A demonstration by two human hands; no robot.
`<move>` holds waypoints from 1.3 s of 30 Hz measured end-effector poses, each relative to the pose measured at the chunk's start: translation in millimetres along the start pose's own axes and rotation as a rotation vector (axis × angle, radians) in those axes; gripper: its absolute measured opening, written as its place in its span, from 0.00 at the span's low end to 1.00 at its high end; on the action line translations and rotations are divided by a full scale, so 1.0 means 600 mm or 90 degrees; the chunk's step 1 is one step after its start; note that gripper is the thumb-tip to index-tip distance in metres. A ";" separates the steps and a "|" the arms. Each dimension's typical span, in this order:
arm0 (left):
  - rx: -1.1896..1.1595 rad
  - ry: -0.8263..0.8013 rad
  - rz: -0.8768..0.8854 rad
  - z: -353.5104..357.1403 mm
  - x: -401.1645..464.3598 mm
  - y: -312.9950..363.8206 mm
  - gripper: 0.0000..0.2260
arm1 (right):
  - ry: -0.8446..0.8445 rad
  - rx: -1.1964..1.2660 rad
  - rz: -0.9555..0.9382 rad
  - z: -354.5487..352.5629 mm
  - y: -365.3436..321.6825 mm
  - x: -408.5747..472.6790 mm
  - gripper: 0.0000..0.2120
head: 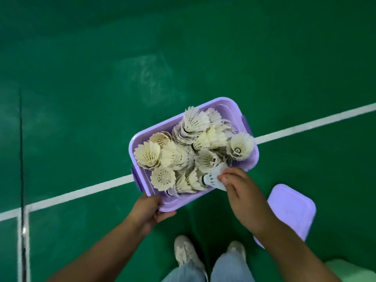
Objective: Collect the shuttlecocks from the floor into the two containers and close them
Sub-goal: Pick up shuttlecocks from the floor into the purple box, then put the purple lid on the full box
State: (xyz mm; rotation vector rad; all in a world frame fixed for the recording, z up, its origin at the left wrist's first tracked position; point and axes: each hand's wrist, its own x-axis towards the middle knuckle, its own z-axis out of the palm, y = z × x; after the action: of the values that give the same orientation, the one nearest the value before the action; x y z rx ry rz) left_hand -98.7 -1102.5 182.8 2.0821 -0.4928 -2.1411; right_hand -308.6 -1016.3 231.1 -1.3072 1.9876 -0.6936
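Shoes [188,252] and jeans below, both hands working a nearly full box of shuttlecocks.

Left hand [151,212] clenches the near corner of the purple box [227,106], held above the green floor [81,58]; keep it level so the heaped shuttlecocks [183,153] stay put. Right hand [241,195] pinches one white shuttlecock [213,177] at the near rim: tuck it cork-first into a gap, likely. Purple lid [291,208] lies on the floor just right, ready for closing.
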 end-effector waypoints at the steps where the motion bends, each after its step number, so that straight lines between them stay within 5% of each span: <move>1: 0.021 -0.010 -0.003 0.018 -0.009 -0.006 0.07 | -0.013 0.010 0.015 -0.004 0.004 -0.013 0.16; 10: 0.135 -0.077 -0.067 0.160 -0.047 -0.123 0.07 | -0.010 0.041 0.095 -0.056 0.118 -0.132 0.15; 15: 0.112 -0.088 -0.135 0.216 -0.065 -0.222 0.08 | 0.278 0.056 0.119 -0.103 0.176 -0.256 0.26; 19: 0.070 -0.058 -0.124 0.251 -0.068 -0.293 0.09 | 0.467 0.172 0.420 -0.111 0.319 -0.375 0.18; 22: 0.051 -0.044 -0.087 0.271 -0.005 -0.339 0.08 | 0.254 0.130 0.708 -0.048 0.516 -0.447 0.21; 25: 0.036 -0.038 -0.043 0.287 0.094 -0.366 0.08 | 0.043 0.056 0.789 0.018 0.686 -0.459 0.26; 33: 0.121 0.030 0.040 0.269 0.328 -0.425 0.08 | 0.161 0.165 0.780 0.163 0.983 -0.384 0.36; 39: 0.221 0.084 0.080 0.245 0.363 -0.432 0.15 | 0.234 0.256 0.818 0.185 1.004 -0.392 0.14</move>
State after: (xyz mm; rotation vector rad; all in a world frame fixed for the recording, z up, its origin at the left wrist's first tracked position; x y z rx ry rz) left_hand -218.1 -902.8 -103.8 2.2716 -1.0112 -1.9439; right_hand -508.0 -588.1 -224.3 0.4407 2.2640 -0.6020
